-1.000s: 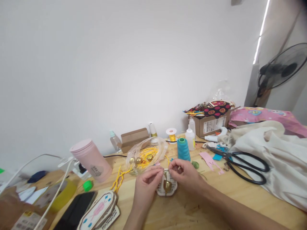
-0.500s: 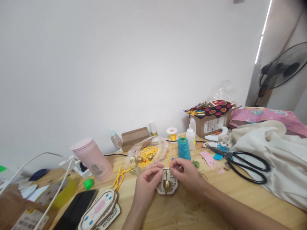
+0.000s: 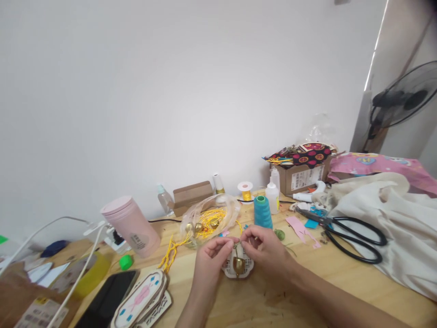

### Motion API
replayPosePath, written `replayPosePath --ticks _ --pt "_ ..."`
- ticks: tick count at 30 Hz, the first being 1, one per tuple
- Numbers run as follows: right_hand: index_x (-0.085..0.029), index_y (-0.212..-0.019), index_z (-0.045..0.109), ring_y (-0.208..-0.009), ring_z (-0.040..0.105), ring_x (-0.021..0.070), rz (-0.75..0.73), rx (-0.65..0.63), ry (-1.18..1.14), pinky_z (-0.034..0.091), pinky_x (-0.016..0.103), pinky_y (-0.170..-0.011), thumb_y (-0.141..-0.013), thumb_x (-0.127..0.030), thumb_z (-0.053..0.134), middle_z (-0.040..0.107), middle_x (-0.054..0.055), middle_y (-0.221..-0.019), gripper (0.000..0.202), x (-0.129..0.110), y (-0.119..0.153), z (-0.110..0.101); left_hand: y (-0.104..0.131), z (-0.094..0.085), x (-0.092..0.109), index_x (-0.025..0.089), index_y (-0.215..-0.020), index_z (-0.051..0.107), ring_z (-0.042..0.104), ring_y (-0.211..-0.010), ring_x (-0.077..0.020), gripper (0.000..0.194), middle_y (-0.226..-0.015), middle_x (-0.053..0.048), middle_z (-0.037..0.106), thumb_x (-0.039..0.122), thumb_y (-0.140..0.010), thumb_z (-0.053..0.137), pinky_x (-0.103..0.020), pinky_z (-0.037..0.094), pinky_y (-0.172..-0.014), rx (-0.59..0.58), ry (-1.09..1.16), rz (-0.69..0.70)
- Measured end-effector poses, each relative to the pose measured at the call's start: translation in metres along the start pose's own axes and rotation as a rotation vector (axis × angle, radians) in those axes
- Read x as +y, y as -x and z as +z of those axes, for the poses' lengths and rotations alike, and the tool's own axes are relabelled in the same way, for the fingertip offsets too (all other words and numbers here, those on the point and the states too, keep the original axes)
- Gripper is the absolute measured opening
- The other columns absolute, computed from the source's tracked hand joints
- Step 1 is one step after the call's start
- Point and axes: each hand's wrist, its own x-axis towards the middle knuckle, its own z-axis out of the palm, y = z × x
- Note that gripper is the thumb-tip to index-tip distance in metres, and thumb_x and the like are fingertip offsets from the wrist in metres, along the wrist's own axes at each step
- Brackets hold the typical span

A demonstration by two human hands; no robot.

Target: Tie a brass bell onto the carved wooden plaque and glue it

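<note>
A small pale fretwork plaque [image 3: 246, 269] lies on the wooden table, with a brass bell [image 3: 238, 263] over its middle. My left hand [image 3: 215, 255] is closed in a pinch at the plaque's upper left edge. Thumb and forefinger of my right hand [image 3: 258, 246] pinch at the upper right, beside the bell's top. The fingertips of both hands are close together above the bell, and what lies between them is too small to make out. Behind the hands, a clear plastic bag [image 3: 230, 207] holds yellow cord [image 3: 213, 218] and several brass bells.
A teal thread cone [image 3: 262, 213] and glue bottle [image 3: 272, 197] stand behind my right hand. Black-handled scissors [image 3: 355, 234] lie right, by white cloth [image 3: 372, 209]. To the left are a pink tumbler [image 3: 131, 225], a phone [image 3: 107, 298] and stacked plaques [image 3: 139, 298].
My right hand's fingertips have moved slightly left, nearer my left fingertips. The bell has shifted a little on the plaque, and both hands stay pinched.
</note>
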Motion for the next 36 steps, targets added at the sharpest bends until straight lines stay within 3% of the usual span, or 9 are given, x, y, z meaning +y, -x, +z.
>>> replayPosePath --ticks 11,18,22,28,32,36 --pt "-0.017 -0.061 0.054 -0.047 0.039 0.0083 -0.007 -0.008 0.101 0.029 0.019 -0.044 -0.066 -0.016 0.046 0.043 -0.005 -0.050 0.009 0.003 0.003 0.000 -0.002 0.001 -0.005 0.013 -0.065 0.064 0.043 -0.039 -0.0012 0.014 -0.049 0.003 0.060 0.021 -0.056 0.071 -0.010 0.027 -0.037 0.040 0.201 -0.073" --pt "-0.017 -0.061 0.054 -0.050 0.041 0.0090 -0.168 0.027 0.206 0.030 0.020 -0.048 -0.066 -0.013 0.048 0.047 -0.004 -0.053 0.009 0.000 0.002 -0.002 -0.004 -0.008 -0.006 0.015 -0.064 0.061 0.053 -0.051 -0.0067 0.014 -0.058 0.001 0.064 0.020 -0.056 0.071 -0.016 0.040 -0.050 -0.010 0.058 -0.016" --pt "-0.017 -0.064 0.054 -0.054 0.044 0.0101 -0.278 0.033 0.246 0.032 0.020 -0.051 -0.067 -0.013 0.049 0.051 -0.002 -0.057 0.007 0.002 0.002 -0.003 -0.006 -0.010 -0.009 0.013 -0.062 0.063 0.052 -0.050 -0.0056 0.012 -0.056 0.001 0.063 0.021 -0.056 0.071 -0.014 0.038 -0.047 -0.036 -0.066 0.007" --pt "-0.018 -0.066 0.054 -0.059 0.046 0.0110 -0.329 0.002 0.262 0.033 0.021 -0.054 -0.070 -0.014 0.050 0.054 -0.001 -0.061 0.007 0.003 0.002 -0.005 -0.007 -0.008 -0.010 0.014 -0.064 0.062 0.050 -0.047 -0.0045 0.016 -0.055 0.001 0.063 0.022 -0.054 0.072 -0.012 0.035 -0.042 -0.046 -0.056 -0.042" --pt "-0.018 -0.066 0.056 -0.057 0.046 0.0108 -0.291 -0.009 0.231 0.034 0.021 -0.053 -0.070 -0.015 0.050 0.054 -0.001 -0.060 0.008 0.001 0.003 -0.005 -0.006 -0.009 -0.007 0.013 -0.066 0.060 0.049 -0.043 -0.0042 0.019 -0.054 0.001 0.062 0.023 -0.054 0.072 -0.013 0.035 -0.041 -0.030 0.000 -0.074" --pt "-0.017 -0.069 0.061 -0.053 0.046 0.0104 -0.081 -0.045 0.086 0.035 0.020 -0.049 -0.072 -0.018 0.048 0.056 -0.001 -0.059 0.013 0.001 0.001 -0.003 -0.003 -0.007 0.000 0.013 -0.066 0.059 0.055 -0.048 -0.0071 0.022 -0.053 0.000 0.063 0.023 -0.052 0.073 -0.012 0.035 -0.041 0.038 0.075 -0.106"
